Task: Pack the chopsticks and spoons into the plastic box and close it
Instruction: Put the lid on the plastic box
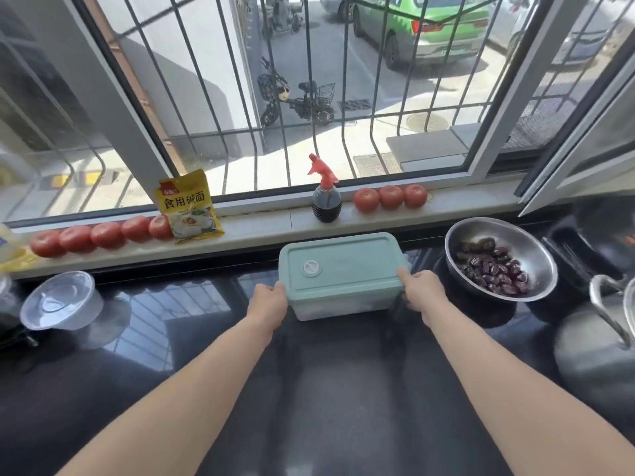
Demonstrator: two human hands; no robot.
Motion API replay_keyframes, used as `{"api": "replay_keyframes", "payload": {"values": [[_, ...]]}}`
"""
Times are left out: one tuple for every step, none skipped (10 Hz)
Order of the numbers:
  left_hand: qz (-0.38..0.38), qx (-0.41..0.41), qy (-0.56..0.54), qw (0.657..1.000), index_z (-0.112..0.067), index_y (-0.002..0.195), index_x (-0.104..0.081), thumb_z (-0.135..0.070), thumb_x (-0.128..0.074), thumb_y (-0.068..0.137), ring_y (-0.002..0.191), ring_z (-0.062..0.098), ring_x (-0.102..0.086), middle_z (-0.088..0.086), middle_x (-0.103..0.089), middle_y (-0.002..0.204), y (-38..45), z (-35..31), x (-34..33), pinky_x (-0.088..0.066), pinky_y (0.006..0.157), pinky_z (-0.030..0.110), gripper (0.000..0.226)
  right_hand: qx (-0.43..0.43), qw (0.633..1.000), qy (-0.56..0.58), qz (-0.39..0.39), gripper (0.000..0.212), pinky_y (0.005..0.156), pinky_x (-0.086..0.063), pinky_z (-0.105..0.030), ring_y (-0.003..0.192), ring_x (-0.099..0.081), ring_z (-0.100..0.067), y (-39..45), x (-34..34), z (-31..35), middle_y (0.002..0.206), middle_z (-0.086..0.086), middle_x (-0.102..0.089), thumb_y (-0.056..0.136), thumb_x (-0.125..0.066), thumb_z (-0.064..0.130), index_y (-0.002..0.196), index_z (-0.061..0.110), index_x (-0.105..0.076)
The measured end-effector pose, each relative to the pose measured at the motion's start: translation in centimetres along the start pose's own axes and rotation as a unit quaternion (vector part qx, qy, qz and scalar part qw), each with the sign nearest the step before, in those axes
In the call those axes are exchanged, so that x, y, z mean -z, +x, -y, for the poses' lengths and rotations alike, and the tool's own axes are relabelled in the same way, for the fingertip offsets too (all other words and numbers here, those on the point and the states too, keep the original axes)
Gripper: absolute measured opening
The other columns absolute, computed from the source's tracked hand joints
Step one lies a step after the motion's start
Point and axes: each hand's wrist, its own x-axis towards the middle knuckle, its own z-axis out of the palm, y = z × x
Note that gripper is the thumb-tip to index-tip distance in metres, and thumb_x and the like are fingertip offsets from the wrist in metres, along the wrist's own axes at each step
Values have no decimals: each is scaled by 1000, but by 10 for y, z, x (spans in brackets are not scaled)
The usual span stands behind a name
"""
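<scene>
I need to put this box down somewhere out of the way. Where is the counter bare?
Bare: the dark counter between the clear lidded bowl and the plastic box, and the stretch nearer you. Crowded: right side, with the steel bowl of dates and pot; the sill holds tomatoes.

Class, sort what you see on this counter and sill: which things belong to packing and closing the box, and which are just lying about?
Job: plastic box, its green lid, left hand, right hand.

Lying about: tomatoes, spray bottle, yellow packet, bowl of dates, clear lidded bowl.

Both arms outstretched, left hand (269, 302) and right hand (421, 292) curled, palms inward.
</scene>
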Motion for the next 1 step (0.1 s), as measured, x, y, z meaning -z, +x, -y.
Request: {"api": "replay_keyframes", "payload": {"values": [[-27, -80, 81, 993, -14, 97, -56, -32, -49, 104, 79, 22, -51, 19, -62, 98, -36, -31, 36, -54, 87, 40, 20, 50, 993, -89, -52, 47, 83, -43, -38, 111, -58, -35, -37, 15, 42, 125, -18, -61, 97, -44, 46, 121, 8, -55]]}}
